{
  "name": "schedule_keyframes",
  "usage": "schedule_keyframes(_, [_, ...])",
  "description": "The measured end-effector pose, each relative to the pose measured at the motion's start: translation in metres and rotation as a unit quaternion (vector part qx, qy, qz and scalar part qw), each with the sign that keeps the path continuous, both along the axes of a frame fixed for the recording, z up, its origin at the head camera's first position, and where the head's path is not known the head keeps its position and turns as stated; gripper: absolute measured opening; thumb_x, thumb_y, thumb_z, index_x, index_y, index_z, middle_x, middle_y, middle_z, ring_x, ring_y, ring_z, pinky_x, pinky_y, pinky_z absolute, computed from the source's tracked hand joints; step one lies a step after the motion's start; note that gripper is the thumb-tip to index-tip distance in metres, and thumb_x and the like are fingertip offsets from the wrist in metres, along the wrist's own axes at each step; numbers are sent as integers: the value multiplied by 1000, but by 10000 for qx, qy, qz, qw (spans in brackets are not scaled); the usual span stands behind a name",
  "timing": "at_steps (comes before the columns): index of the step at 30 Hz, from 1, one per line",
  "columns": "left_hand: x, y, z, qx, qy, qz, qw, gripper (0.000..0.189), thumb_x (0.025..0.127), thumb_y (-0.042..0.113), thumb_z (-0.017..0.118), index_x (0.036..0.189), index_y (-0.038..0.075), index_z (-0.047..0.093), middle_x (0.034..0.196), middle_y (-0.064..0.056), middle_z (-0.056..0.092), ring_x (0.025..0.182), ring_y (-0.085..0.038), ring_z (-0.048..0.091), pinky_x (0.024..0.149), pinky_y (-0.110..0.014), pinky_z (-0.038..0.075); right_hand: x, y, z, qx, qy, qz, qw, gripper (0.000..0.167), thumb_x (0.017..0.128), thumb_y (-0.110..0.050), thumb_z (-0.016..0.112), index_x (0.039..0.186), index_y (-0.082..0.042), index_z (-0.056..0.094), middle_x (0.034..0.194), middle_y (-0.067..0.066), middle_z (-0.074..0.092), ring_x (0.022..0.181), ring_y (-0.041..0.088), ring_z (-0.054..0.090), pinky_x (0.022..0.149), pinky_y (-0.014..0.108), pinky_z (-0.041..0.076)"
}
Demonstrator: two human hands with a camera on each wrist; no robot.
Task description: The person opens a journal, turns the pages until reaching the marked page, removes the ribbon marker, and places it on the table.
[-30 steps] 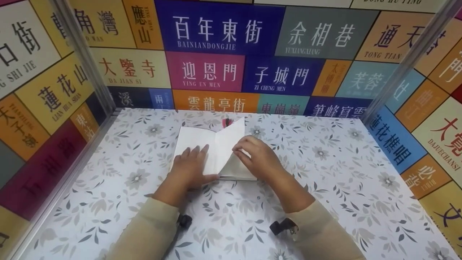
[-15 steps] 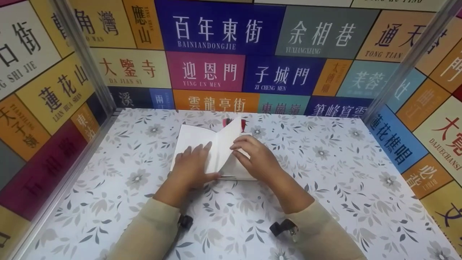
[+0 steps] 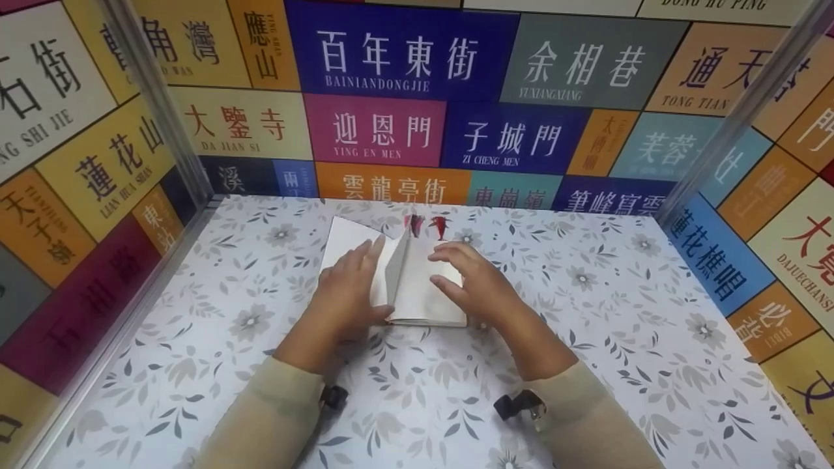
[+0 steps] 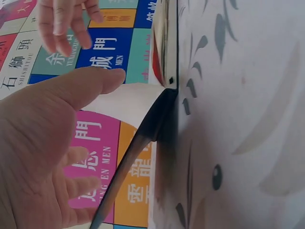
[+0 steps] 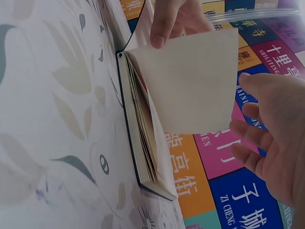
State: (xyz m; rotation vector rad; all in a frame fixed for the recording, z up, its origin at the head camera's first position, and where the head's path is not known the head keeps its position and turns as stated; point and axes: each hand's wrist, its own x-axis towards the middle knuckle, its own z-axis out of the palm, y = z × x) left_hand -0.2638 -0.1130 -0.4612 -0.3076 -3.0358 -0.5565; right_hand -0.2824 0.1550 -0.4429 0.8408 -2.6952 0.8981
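Note:
An open notebook (image 3: 433, 293) with blank cream pages lies on the table, its left side tilted up with a dark cover edge (image 4: 128, 167) in the left wrist view. One loose page (image 5: 190, 86) stands nearly upright by the fold. Over the left side is my left hand (image 3: 345, 286), fingers extended and slightly bent, thumb near the fold at the bottom edge. My right hand (image 3: 479, 286) hovers over the right page with loosely bent fingers, thumb and forefinger apart, nothing between them. What the left fingertips touch is partly hidden.
Small red and dark objects (image 3: 440, 227) show just behind the notebook; their kind is unclear. The table (image 3: 247, 365) has a floral cover. Printed panels (image 3: 397, 52) with large characters wall in the back and both sides. A dark wrist device (image 3: 518, 405) sits at the right sleeve.
My right hand has let go of the page and parted its fingers. That page has swung left to stand by the fold, and the notebook's left side has risen. The left hand has shifted little.

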Motion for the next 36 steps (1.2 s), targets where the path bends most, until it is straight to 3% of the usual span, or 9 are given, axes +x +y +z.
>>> schedule_keyframes(8, [-1, -5, 6, 182, 640, -140, 9977, 121, 81, 34, 89, 173, 35, 11, 181, -5, 18, 163, -35, 31, 128, -64, 35, -4, 3, -4, 497, -618, -8, 9968, 38, 106, -40, 68, 141, -27, 67, 157, -4, 58, 153, 22, 51, 130, 46, 41])
schedule_keyframes(14, [-2, -8, 7, -50, 868, -119, 9961, 116, 81, 26, 88, 173, 34, 17, 182, -5, 15, 165, -38, 26, 129, -66, 32, -9, 8, -7, 930, -976, 121, 9908, 47, 102, -40, 72, 144, -20, 67, 164, 2, 54, 157, 28, 45, 132, 50, 36])
schedule_keyframes(22, [-4, -9, 7, -332, 707, 84, 9969, 114, 82, 23, 88, 172, 33, 20, 183, -6, 12, 168, -40, 14, 132, -69, 23, -17, 18, -14, 1274, -1565, 56, 9794, 63, 95, -48, 78, 153, -28, 60, 171, -3, 44, 162, 26, 37, 135, 51, 29])
schedule_keyframes(36, [-8, -14, 0, -477, 419, 130, 9979, 108, 81, 22, 88, 171, 32, 28, 182, -6, 14, 169, -37, 13, 133, -71, 16, -23, 24, -23, 1422, -1703, 4, 9751, 70, 93, -50, 81, 155, -30, 57, 173, -4, 42, 163, 27, 35, 135, 53, 28])
